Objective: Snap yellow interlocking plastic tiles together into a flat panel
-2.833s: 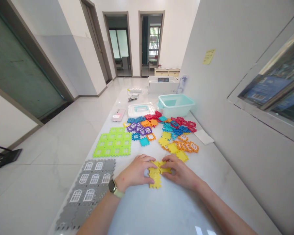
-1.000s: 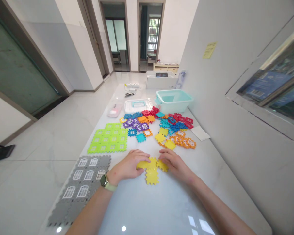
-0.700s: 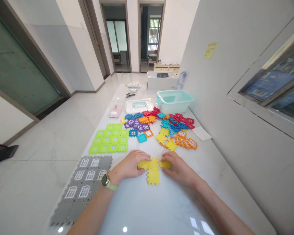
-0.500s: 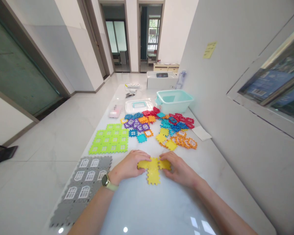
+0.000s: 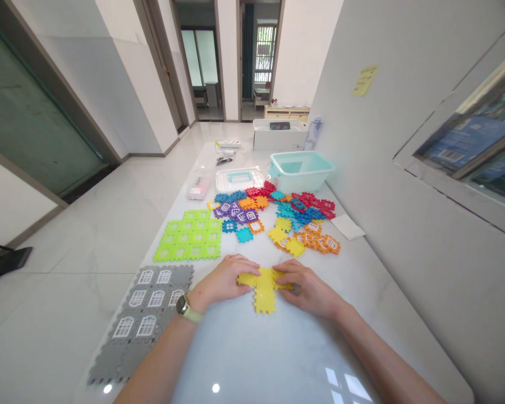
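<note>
Several yellow interlocking plastic tiles [image 5: 264, 290] lie joined in a T shape on the white table top [image 5: 235, 348]. My left hand [image 5: 222, 282] grips the left arm of the T, and my right hand [image 5: 308, 289] grips its right arm, covering part of it. The lower tile of the T shows uncovered between my wrists. A wristwatch [image 5: 184, 308] sits on my left wrist. Loose yellow and orange tiles [image 5: 303, 242] lie just beyond my right hand.
A grey window-tile panel [image 5: 143, 314] and a lime green tile panel [image 5: 188, 244] lie left of my hands. Beyond is a heap of coloured tiles [image 5: 273, 213], an aqua plastic tub [image 5: 301, 171], and a white lidded case [image 5: 239, 179]. A wall runs along the right edge.
The yellow tiles have changed from a looser, angled joint into a tidy T shape, and both hands have closed in on its arms. My view has tilted slightly upward.
</note>
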Tool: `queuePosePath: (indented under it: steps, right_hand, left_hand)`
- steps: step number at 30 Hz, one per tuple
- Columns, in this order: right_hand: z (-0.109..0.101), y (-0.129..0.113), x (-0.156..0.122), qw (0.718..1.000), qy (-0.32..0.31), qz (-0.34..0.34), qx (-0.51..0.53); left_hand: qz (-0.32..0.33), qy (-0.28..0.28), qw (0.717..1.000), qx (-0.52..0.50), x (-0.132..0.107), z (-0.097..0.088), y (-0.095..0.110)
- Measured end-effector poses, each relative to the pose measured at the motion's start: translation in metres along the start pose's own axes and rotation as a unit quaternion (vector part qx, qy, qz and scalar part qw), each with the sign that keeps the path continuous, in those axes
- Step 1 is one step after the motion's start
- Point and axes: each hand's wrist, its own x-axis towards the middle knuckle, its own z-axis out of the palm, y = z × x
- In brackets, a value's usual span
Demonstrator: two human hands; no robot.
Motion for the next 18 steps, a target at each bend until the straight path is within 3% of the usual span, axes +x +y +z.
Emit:
queuePosePath:
  steps: [10, 14, 18]
  right_hand:
    - [0.000, -0.018, 0.008, 0.995, -0.059, -0.014, -0.073]
    - [0.006, -0.021, 0.009, 0.993, -0.055, 0.015, -0.106]
    - [0.008, -0.018, 0.004, 0.997, -0.024, -0.002, -0.080]
  left_hand:
    - [-0.021, 0.002, 0.998, -0.053, 0.004, -0.002, 0.002]
    - [-0.017, -0.003, 0.998, -0.062, 0.003, -0.002, -0.001]
    - [-0.012, 0.031, 0.999, -0.006, 0.001, -0.002, -0.006]
